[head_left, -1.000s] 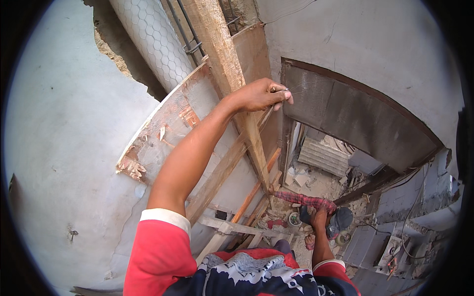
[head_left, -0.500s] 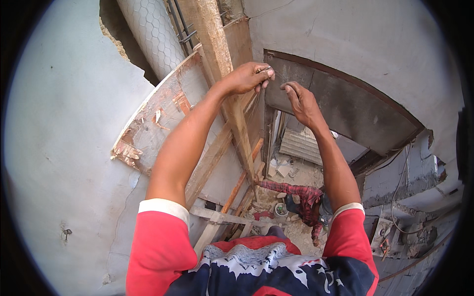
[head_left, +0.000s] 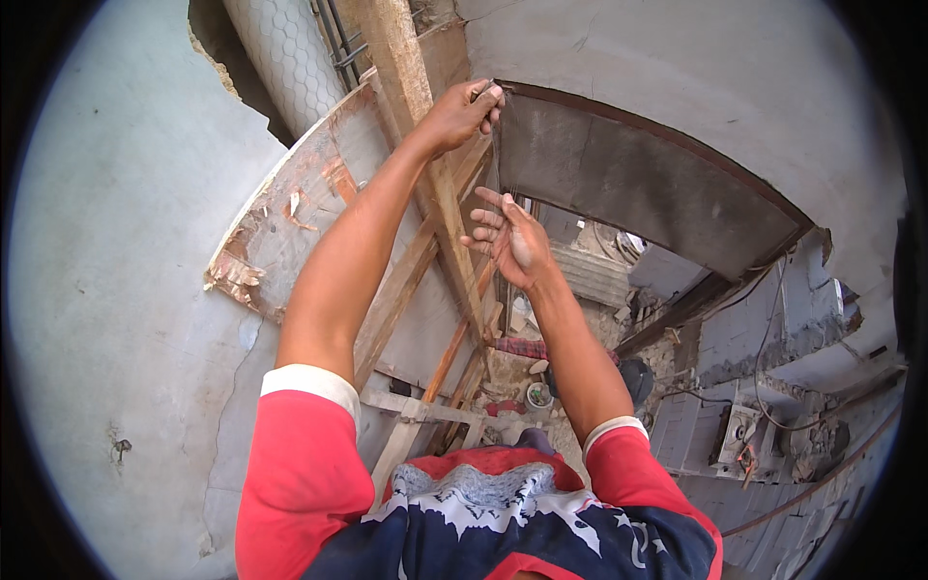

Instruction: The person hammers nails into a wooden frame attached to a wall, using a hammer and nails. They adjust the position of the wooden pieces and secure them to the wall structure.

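My left hand [head_left: 464,118] is raised beside the upright timber post [head_left: 401,72], its thumb and fingers pinched together. A small dark bit shows at the fingertips, and a thin strand [head_left: 498,162], which looks like wire, hangs below them. Lower and to the right, my right hand [head_left: 512,240] is held palm up with its fingers spread and nothing gripped in it. Past both hands lies the grey lintel panel [head_left: 628,174] over an opening.
A worn formwork board [head_left: 290,217] leans left of the post, crossed by a diagonal timber brace [head_left: 396,300]. Mesh-wrapped column [head_left: 285,58] stands upper left. Far below, a co-worker's plaid sleeve [head_left: 522,348] shows near a bucket [head_left: 539,394]. Cables [head_left: 773,338] hang along the right wall.
My right hand has dropped down and left, turning from curled fingers to an open palm. My left hand stays pinched and sits slightly higher and further left. My right forearm now hides most of the co-worker.
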{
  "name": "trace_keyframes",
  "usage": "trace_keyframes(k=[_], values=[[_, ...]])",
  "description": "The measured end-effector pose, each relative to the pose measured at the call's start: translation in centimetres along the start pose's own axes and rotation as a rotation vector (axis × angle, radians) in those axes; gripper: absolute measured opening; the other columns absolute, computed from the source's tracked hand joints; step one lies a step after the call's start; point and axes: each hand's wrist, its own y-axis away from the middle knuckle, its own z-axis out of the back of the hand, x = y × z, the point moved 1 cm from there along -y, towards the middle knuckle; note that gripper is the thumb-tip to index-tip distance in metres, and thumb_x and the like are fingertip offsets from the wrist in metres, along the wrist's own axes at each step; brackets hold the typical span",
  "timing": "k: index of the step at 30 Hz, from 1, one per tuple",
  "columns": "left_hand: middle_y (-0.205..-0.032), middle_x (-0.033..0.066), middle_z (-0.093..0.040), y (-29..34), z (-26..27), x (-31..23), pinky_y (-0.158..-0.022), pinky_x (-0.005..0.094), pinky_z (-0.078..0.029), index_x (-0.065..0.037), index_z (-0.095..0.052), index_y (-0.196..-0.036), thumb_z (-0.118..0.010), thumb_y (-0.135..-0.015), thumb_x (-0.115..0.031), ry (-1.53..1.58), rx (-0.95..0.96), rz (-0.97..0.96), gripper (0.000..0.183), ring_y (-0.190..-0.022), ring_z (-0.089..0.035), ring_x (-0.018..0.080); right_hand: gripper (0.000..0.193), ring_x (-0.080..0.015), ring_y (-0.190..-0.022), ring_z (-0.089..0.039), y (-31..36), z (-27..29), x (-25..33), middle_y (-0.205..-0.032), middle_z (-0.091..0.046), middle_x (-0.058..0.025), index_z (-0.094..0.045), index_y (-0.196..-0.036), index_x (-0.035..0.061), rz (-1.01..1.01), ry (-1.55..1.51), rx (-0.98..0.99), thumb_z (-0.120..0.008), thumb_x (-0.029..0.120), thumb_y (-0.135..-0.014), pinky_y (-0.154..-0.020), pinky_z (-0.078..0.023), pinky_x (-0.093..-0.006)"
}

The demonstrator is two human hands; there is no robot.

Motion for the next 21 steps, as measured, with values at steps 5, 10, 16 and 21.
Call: trace_keyframes(k=[5, 10, 16, 21], values=[[-0.085, -0.0011, -0.064, 0.3, 0.2, 0.6, -0.068, 0.0244, -0.046, -0.006, -0.064, -0.102, -0.052, -0.109, -0.037, 0.034, 0.048, 0.039, 0.034, -0.07, -0.053, 0.0072, 0.05, -0.006, -0.057, -0.035, 3.6, 2.1, 3.3, -0.071, -0.042, 0.005, -0.047, -0.144, -0.0032, 0.062, 0.244, -0.185, -0.044, 0.035, -0.112, -0.055, -0.034, -0.0212], [-0.091, -0.0006, -0.071, 0.6, 0.4, 0.1, -0.064, 0.0239, -0.043, -0.006, -0.065, -0.102, -0.05, -0.109, -0.037, 0.047, 0.096, 0.088, 0.034, -0.068, -0.049, 0.0049, 0.037, -0.0306, -0.075, -0.069, 5.3, 3.2, 6.4, -0.084, -0.067, -0.0145, -0.055, -0.141, 0.0012, 0.7, 1.57, -0.425, -0.052, 0.019, -0.108, -0.063, -0.052, -0.0369], [-0.09, 0.0007, -0.075, 0.5, 0.6, 0.5, -0.07, 0.0277, -0.047, -0.006, -0.065, -0.105, -0.046, -0.11, -0.038, -0.126, -0.02, 0.031, 0.038, -0.077, -0.055, 0.0078, 0.028, -0.0408, -0.101, -0.071, 4.0, 3.7, 9.6, -0.111, -0.071, -0.0259, -0.063, -0.131, 0.0026, 0.642, 1.782, -0.337, -0.053, 0.013, -0.107, -0.087, -0.054, -0.0418], [-0.094, 0.0093, -0.076, 1.2, -0.5, -1.8, -0.091, 0.0367, -0.05, -0.004, -0.067, -0.124, -0.044, -0.111, -0.037, -0.271, -0.169, 0.011, 0.042, -0.097, -0.069, 0.0216, 0.029, -0.0414, -0.096, -0.071, 1.1, 3.0, 14.7, -0.104, -0.07, -0.0265, -0.064, -0.129, 0.0032, 0.681, 1.528, -0.418, -0.05, 0.015, -0.106, -0.087, -0.052, -0.0473]])
